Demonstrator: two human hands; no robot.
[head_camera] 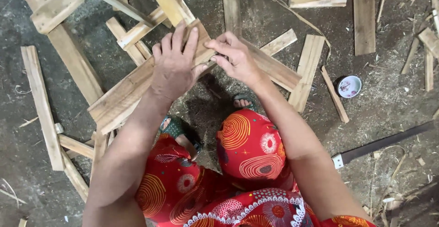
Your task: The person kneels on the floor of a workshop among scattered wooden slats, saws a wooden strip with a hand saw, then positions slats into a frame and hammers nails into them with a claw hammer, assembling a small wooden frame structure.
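My left hand [174, 64] lies flat, fingers spread, on the top end of a long wooden plank [120, 100] that slants down to the left. My right hand [234, 58] pinches something small at the spot where that plank meets a second plank [274, 69] slanting down to the right. What the fingers pinch is too small to tell. The two planks form a peak in front of my knees, which are clothed in red patterned fabric [249, 149]. My sandalled feet [183, 138] rest on the dirt floor below the joint.
Loose wooden slats [41, 103] and offcuts [364, 21] lie scattered on the grey floor all around. A small round tin [349, 86] sits to the right. A long dark tool with a light end [379, 144] lies at lower right among wood shavings.
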